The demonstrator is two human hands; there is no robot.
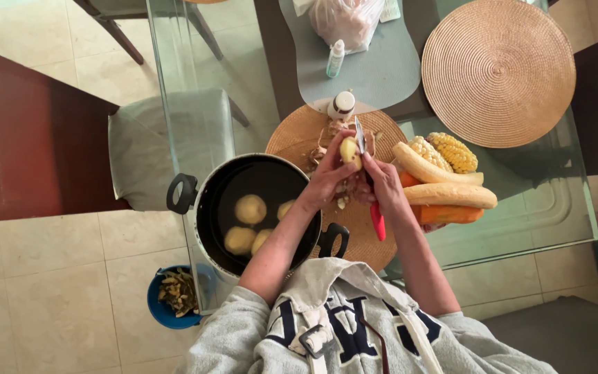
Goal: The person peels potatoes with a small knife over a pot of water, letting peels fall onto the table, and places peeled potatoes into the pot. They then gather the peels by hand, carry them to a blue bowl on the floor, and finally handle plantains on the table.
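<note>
My left hand (328,174) holds a small yellow potato (349,150) above a round woven placemat (299,131). My right hand (382,181) grips a red-handled knife (377,220), its blade (359,136) resting against the potato. Peel scraps (321,149) lie on the mat under my hands. A black pot (257,208) of water sits just left of my left forearm, with several peeled potatoes (250,209) in it.
Peeled pale roots (444,195), corn cobs (451,151) and a carrot (451,214) lie right of my hands on the glass table (541,208). A second woven mat (498,69), a small bottle (336,59), a jar (342,104) and a plastic bag (346,21) stand farther back. A blue bucket of peels (172,296) is on the floor.
</note>
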